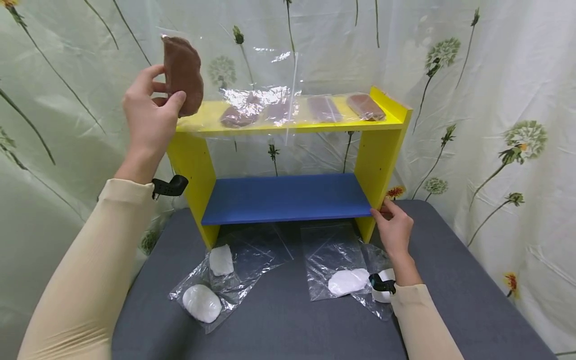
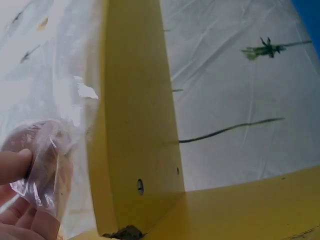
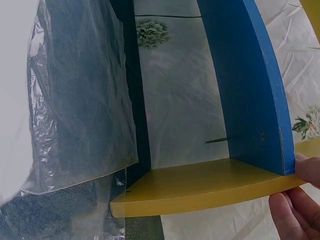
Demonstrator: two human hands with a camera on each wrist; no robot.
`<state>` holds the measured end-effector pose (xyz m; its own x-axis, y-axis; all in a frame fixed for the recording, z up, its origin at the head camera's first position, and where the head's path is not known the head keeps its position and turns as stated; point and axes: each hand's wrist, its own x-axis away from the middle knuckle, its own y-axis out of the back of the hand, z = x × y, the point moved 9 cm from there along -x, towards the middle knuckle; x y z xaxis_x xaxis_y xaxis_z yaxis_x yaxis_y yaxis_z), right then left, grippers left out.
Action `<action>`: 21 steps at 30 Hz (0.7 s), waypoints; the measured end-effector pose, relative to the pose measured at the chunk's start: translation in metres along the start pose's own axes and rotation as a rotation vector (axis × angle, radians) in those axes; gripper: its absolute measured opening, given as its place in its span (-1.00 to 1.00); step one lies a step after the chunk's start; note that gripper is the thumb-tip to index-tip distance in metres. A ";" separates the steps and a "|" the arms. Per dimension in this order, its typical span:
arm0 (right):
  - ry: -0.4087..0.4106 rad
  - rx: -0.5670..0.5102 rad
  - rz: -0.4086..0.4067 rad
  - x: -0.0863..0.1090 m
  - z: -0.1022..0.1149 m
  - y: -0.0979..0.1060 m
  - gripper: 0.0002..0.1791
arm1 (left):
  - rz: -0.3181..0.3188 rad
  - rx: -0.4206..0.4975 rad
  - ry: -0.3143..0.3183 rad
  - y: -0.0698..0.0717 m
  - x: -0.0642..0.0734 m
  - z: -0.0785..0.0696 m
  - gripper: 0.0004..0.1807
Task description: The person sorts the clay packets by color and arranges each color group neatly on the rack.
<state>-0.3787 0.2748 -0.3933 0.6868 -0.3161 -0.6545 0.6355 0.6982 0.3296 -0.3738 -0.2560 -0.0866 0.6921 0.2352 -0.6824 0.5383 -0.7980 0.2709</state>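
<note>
High above the left end of the yellow top shelf (image 1: 207, 110), my left hand (image 1: 150, 107) holds up a flat brown slab (image 1: 183, 75) in a clear plastic bag. Thumb and fingers pinch the bagged slab (image 2: 47, 170) in the left wrist view, beside the yellow side panel (image 2: 140, 110). The bag's clear sheet spreads right, over the shelf. My right hand (image 1: 396, 225) grips the front edge of the right yellow side panel (image 1: 380, 170), level with the blue shelf (image 1: 288, 197). In the right wrist view the thumb lies against the blue shelf's corner, fingers behind the panel.
Several bagged brown pieces lie along the top shelf, among them one at its right end (image 1: 365, 106). Below, on the grey table (image 1: 270, 320), white flat pieces lie in clear bags at left (image 1: 202, 303) and right (image 1: 347, 281). A flowered curtain (image 1: 495, 100) hangs behind.
</note>
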 end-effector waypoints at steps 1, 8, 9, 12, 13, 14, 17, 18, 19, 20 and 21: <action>0.001 0.000 -0.003 0.000 0.000 0.001 -0.54 | -0.001 -0.029 0.005 -0.002 -0.002 0.001 -0.48; 0.001 0.012 -0.007 0.000 0.000 0.001 -0.56 | 0.087 -0.354 0.055 -0.023 -0.016 0.005 -0.34; -0.001 0.012 -0.006 0.000 0.000 0.001 -0.57 | 0.119 -0.408 0.053 -0.027 -0.017 0.005 -0.33; -0.005 0.014 -0.003 0.002 0.000 0.000 -0.58 | 0.188 -0.527 0.036 -0.037 -0.017 0.003 -0.37; -0.007 0.015 -0.001 0.003 0.000 0.000 -0.58 | 0.201 -0.553 0.025 -0.038 -0.017 0.003 -0.40; -0.008 0.013 0.000 0.003 -0.001 -0.001 -0.59 | 0.206 -0.574 0.016 -0.040 -0.016 0.002 -0.42; -0.013 0.013 -0.002 0.002 -0.001 -0.001 -0.58 | 0.220 -0.616 0.001 -0.042 -0.015 0.002 -0.43; -0.015 0.015 -0.003 0.002 -0.001 -0.001 -0.57 | 0.226 -0.631 -0.007 -0.043 -0.015 0.002 -0.43; -0.018 0.016 -0.005 0.001 -0.001 -0.001 -0.57 | 0.232 -0.647 -0.019 -0.044 -0.015 0.002 -0.43; -0.022 0.017 -0.006 0.000 -0.001 -0.001 -0.56 | 0.242 -0.668 -0.028 -0.045 -0.015 0.002 -0.43; -0.025 0.021 -0.007 0.000 -0.001 -0.001 -0.55 | 0.251 -0.689 -0.035 -0.046 -0.015 0.002 -0.44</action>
<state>-0.3800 0.2747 -0.3945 0.6908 -0.3367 -0.6398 0.6471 0.6827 0.3393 -0.4098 -0.2239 -0.0898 0.8247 0.0645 -0.5619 0.5539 -0.2929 0.7793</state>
